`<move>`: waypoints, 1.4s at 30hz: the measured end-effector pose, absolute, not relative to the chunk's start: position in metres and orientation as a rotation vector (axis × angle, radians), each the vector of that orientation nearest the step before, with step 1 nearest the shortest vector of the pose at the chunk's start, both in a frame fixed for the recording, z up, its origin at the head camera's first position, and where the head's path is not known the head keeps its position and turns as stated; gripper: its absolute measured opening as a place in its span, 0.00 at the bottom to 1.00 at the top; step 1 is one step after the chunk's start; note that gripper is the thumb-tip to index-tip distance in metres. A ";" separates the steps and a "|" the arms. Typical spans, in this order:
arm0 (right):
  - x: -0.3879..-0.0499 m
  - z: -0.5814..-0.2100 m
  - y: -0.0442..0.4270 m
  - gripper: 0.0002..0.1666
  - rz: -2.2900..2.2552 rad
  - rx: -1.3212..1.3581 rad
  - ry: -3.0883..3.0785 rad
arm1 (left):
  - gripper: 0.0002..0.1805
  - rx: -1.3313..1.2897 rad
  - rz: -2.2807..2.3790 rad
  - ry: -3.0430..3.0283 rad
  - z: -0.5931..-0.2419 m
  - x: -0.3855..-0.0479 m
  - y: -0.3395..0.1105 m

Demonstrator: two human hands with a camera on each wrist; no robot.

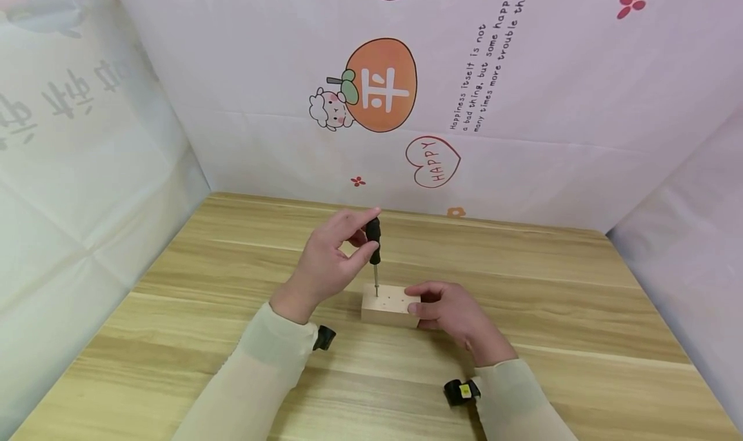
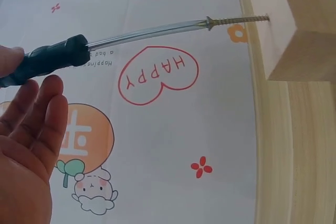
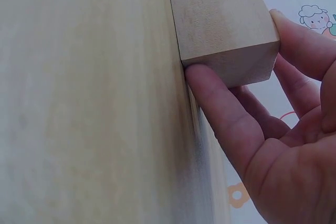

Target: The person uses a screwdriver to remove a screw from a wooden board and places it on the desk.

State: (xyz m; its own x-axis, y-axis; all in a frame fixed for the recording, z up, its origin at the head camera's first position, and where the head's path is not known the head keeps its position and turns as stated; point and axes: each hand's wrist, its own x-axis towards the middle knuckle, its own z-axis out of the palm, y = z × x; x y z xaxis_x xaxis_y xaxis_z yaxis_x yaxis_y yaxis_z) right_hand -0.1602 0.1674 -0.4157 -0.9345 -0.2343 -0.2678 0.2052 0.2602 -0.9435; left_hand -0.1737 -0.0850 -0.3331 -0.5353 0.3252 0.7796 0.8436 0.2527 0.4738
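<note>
A pale wooden block [image 1: 389, 316] lies on the table, with several small holes in its top. In the left wrist view a screw [image 2: 239, 20] stands in the block, much of its thread outside the wood. The tip of a screwdriver [image 2: 147, 32] with a dark handle meets the screw head. My left hand [image 1: 332, 257] holds the handle between thumb and fingers, the shaft nearly upright. At the block's right end my right hand [image 1: 455, 312] grips the wood; in the right wrist view its thumb and fingers lie against the end and edges.
The wood-grain table [image 1: 232, 286] reaches back to a white printed cloth [image 1: 278, 151]. More cloth hangs at the left and right sides. Black wrist-worn devices [image 1: 461, 391] sit at both cuffs, close above the table.
</note>
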 end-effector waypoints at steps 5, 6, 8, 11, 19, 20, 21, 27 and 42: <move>-0.159 -0.413 0.167 0.19 -1.716 -0.031 2.184 | 0.28 -1.094 -1.263 -1.946 -0.334 -0.174 -0.084; -0.159 -0.413 0.167 0.19 -1.713 -0.030 2.184 | 0.28 -1.093 -1.259 -1.944 -0.333 -0.174 -0.084; -0.158 -0.412 0.167 0.18 -1.712 -0.026 2.188 | 0.28 -1.083 -1.246 -1.949 -0.333 -0.174 -0.084; -0.158 -0.412 0.167 0.19 -1.706 -0.037 2.192 | 0.28 -1.064 -1.219 -1.963 -0.332 -0.173 -0.083; -0.159 -0.414 0.167 0.17 -1.715 -0.019 2.188 | 0.26 -1.123 -1.271 -1.952 -0.332 -0.175 -0.083; -0.159 -0.414 0.166 0.17 -1.715 -0.019 2.188 | 0.26 -1.121 -1.271 -1.956 -0.332 -0.175 -0.083; -0.158 -0.413 0.166 0.17 -1.713 -0.019 2.190 | 0.26 -1.115 -1.274 -1.960 -0.332 -0.175 -0.083; -0.157 -0.412 0.166 0.17 -1.717 -0.022 2.182 | 0.27 -1.105 -1.330 -1.947 -0.333 -0.174 -0.083; -0.158 -0.413 0.166 0.17 -1.705 -0.025 2.184 | 0.27 -1.053 -1.417 -2.009 -0.333 -0.170 -0.082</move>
